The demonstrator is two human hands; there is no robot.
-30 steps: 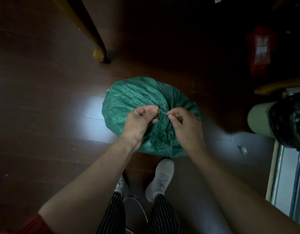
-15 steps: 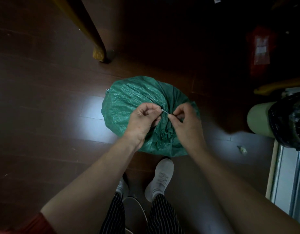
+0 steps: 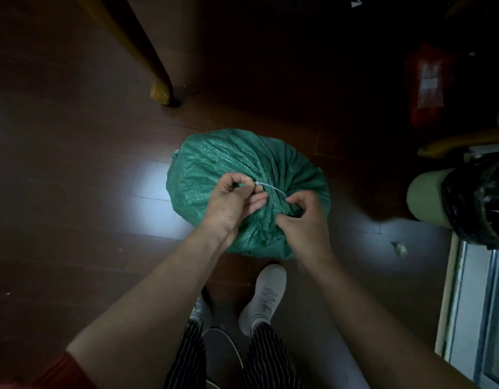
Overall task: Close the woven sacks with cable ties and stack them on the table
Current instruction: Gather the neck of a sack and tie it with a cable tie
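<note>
A full green woven sack (image 3: 214,164) stands on the dark wood floor, its mouth gathered into pleats at the top. A pale cable tie (image 3: 272,189) stretches across the gathered neck. My left hand (image 3: 234,203) pinches the tie's head end between thumb and fingers. My right hand (image 3: 301,220) sits just right of the neck with fingers curled; the tie's far end runs toward its fingertips, and I cannot tell whether they hold it. The bunched neck itself is mostly hidden under both hands.
A wooden furniture leg (image 3: 158,88) stands on the floor behind the sack. At the right are a green bin with a black liner (image 3: 467,203), a window frame (image 3: 467,304) and a red package (image 3: 428,82) in the dark. My feet in grey shoes (image 3: 266,293) are just in front of the sack.
My hands have drawn apart, exposing a longer stretch of the tie. The right hand slid right and down over the neck; the left stayed on the tie's head.
</note>
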